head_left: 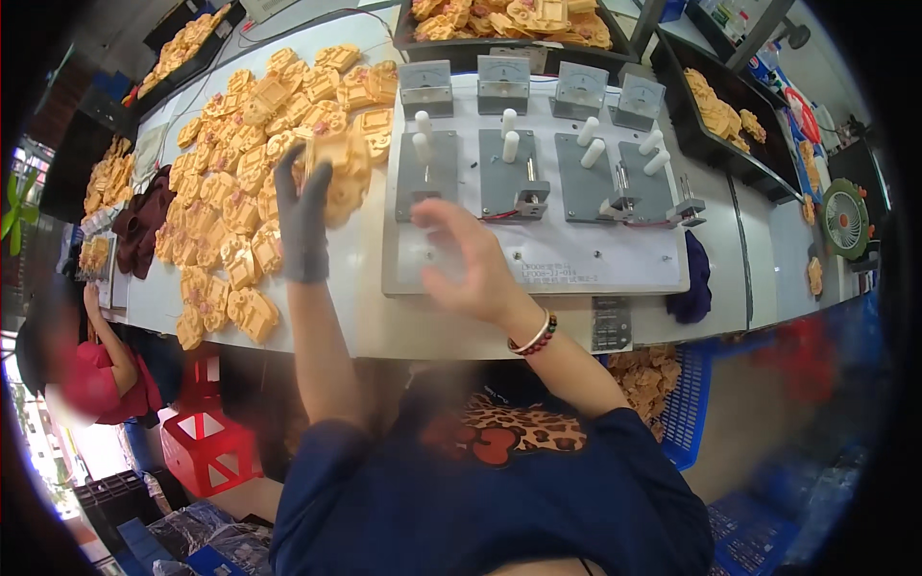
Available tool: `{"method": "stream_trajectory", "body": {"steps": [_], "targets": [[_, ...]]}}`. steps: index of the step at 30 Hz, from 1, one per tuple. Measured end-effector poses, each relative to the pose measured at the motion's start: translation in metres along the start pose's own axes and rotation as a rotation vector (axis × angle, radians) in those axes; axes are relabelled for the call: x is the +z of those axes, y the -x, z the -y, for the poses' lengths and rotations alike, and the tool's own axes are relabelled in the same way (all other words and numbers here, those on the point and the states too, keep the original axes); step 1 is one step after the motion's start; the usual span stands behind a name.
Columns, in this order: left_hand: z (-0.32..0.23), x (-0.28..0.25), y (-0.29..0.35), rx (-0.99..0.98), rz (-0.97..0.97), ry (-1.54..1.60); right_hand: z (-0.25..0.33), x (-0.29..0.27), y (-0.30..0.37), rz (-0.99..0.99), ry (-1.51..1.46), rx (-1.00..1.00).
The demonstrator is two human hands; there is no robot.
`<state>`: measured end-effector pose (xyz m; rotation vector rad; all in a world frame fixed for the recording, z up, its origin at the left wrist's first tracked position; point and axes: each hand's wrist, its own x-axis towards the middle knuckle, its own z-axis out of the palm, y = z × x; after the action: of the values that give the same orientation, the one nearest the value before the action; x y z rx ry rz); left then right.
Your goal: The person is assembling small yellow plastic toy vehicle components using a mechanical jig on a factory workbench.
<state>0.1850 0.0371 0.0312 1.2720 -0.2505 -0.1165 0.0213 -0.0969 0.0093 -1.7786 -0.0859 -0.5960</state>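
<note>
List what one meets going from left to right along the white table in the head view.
Pile of orange-yellow plastic parts → left hand in a grey glove holding one such part → bare right hand over the white test board with four grey meters → dark blue cloth → small round green fan.

left hand (303,223): gloved, gripping orange part (338,173) over parts pile (240,163) | right hand (471,264): bare, fingers spread above grey test fixture (538,259)
</note>
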Motion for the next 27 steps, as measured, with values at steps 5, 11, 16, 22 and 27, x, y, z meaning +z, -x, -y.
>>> {"method": "stream_trajectory", "body": {"steps": [5,11,16,22,27], "targets": [[-0.033,0.066,-0.026,0.297,0.236,-0.981,0.0,-0.003,0.0,0.09,0.09,-0.012],[-0.047,0.091,-0.023,0.318,0.465,-1.381,0.003,-0.004,0.003,0.033,0.005,-0.049],[-0.019,0.062,-0.035,0.172,0.799,-1.129,0.005,-0.004,0.003,0.033,0.006,-0.061],[-0.018,0.01,-0.061,-0.039,0.386,-0.833,0.016,-0.024,0.034,-0.073,-0.108,0.063],[0.053,-0.044,-0.061,0.346,0.294,-1.703,0.022,-0.062,0.048,-0.302,0.012,0.054]]}}
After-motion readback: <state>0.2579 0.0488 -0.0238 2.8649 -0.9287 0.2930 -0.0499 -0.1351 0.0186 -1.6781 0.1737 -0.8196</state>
